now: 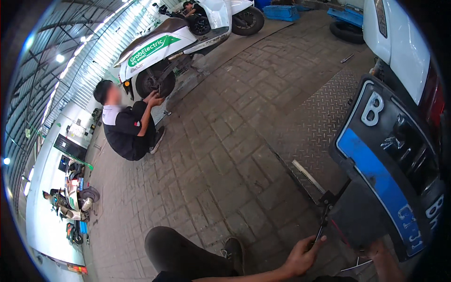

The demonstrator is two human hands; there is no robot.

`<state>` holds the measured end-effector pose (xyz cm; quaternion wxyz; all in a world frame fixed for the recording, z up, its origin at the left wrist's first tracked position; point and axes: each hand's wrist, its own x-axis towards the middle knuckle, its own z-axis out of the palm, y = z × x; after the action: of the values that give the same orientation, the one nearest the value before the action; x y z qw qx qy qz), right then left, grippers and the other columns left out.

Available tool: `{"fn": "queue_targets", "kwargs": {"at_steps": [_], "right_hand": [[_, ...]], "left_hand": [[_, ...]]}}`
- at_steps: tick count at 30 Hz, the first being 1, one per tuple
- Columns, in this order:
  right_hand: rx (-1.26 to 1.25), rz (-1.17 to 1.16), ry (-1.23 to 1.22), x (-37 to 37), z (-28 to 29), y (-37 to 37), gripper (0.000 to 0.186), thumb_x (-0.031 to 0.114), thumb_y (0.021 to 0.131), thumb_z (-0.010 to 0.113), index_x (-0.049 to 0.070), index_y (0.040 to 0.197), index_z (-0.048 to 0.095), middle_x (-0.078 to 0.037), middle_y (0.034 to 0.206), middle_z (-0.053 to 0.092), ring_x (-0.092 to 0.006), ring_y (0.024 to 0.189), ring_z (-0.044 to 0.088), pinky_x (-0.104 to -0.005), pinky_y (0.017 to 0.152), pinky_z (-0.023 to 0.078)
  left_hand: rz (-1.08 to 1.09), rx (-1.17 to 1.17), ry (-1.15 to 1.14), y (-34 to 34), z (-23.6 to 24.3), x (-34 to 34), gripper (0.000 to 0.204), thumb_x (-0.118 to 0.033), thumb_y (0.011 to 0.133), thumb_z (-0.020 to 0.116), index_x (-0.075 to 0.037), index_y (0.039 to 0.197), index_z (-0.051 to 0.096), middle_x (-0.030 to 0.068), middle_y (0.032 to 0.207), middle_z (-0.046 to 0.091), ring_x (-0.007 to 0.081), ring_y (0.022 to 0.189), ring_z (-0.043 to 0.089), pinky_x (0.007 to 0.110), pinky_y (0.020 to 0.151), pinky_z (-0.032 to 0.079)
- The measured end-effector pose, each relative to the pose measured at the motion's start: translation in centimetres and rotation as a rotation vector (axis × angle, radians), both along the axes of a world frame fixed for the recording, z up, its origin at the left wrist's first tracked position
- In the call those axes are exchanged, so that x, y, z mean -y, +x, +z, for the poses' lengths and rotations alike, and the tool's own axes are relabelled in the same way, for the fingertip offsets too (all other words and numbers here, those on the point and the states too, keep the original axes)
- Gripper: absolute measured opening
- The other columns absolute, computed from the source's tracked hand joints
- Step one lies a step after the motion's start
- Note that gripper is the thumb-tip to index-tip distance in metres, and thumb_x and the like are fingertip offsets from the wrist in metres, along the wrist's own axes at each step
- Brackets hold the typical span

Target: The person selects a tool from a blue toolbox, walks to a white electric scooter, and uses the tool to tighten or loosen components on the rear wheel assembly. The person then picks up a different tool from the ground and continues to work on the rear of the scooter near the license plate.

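Lower right of frame: the left hand (303,256) is closed around the lower end of a thin black rod (324,221), whose long axis runs steeply up-right toward the number plate (385,164). The right hand (383,258) sits beneath the plate; its grip cannot be told.

Paved floor (225,155) carries everything. Near lower edge: the person's bent knee and shoe (233,251), left of the left hand (303,256). Left hand grips a thin rod-like tool (324,221) rising toward the scooter's rear plate bracket (390,164) at right. Right hand (383,258) sits below that bracket, partly hidden. Checker-plate ramp (319,122) lies under and left of this scooter. Far left-centre: a crouching co-worker (127,127), hand at the rear wheel (155,82) of a second scooter (174,47) behind. Spare tyre (346,32) at top right.
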<state>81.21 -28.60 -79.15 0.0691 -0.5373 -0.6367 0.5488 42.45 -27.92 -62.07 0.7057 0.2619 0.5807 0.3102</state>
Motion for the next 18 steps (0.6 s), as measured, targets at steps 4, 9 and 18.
{"fn": "queue_targets", "kwargs": {"at_steps": [4,9,18], "right_hand": [[-0.039,-0.014,0.008,0.6,-2.3,1.7,0.039,0.045,0.086,0.061,0.019,0.115,0.06,-0.007,0.107,0.061,-0.0273,0.087,0.056,-0.0431,0.072,0.043],[0.064,0.037,0.05,-0.5,1.3,-1.9,0.034,0.045,0.091,0.057,0.019,0.112,0.057,-0.005,0.102,0.062,-0.0248,0.077,0.059,-0.041,0.061,0.047],[0.068,-0.004,0.033,-1.2,2.8,-3.2,0.034,0.045,0.091,0.058,0.017,0.111,0.059,-0.007,0.099,0.063,-0.0264,0.078,0.06,-0.0418,0.063,0.048]], "left_hand": [[0.046,0.014,-0.032,1.7,-0.3,0.2,0.044,-0.045,0.099,0.057,-0.001,0.103,0.061,-0.0038,0.055,0.043,0.0054,0.047,0.04,0.027,0.045,0.032],[0.144,0.095,-0.009,2.8,-0.2,0.8,0.041,-0.044,0.098,0.058,-0.003,0.093,0.055,-0.0031,0.059,0.043,0.0063,0.053,0.039,0.027,0.049,0.034],[0.317,0.116,-0.017,6.1,-1.2,0.6,0.04,-0.039,0.098,0.06,-0.002,0.105,0.046,0.006,0.085,0.055,0.0116,0.071,0.053,0.028,0.06,0.049]]}}
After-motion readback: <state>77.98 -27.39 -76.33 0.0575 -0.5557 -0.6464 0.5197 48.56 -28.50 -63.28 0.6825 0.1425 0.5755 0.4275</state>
